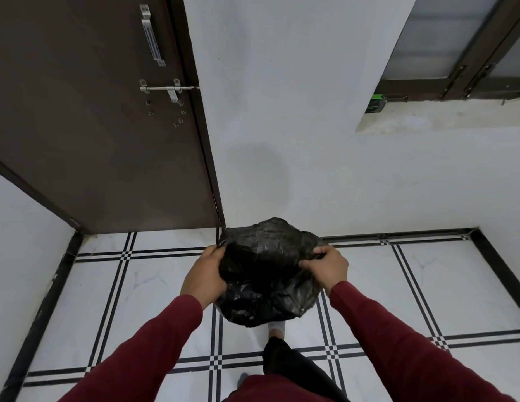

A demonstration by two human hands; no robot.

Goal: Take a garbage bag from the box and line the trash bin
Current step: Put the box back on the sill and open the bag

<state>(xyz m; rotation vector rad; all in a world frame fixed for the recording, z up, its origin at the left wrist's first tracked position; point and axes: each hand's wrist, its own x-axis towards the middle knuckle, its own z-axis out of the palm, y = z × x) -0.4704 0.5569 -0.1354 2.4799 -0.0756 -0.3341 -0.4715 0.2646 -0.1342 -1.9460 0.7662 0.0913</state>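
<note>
Both hands hold a crumpled black garbage bag open in mid-air, above the tiled floor.

The left hand (pixel 203 276) curls round the near-left edge of the garbage bag (pixel 267 271) while the right hand (pixel 325 268) pinches the right edge between thumb and fingers, stretching the mouth between them. The bag hangs in front of the person, over the floor (pixel 398 285) near the closed door (pixel 108 126); neither a trash bin nor a box is in view. The thin film looks easy to tear if the hands pull apart too hard. A loose pinch could let one edge slip, so the mouth collapses before it reaches a bin.
</note>
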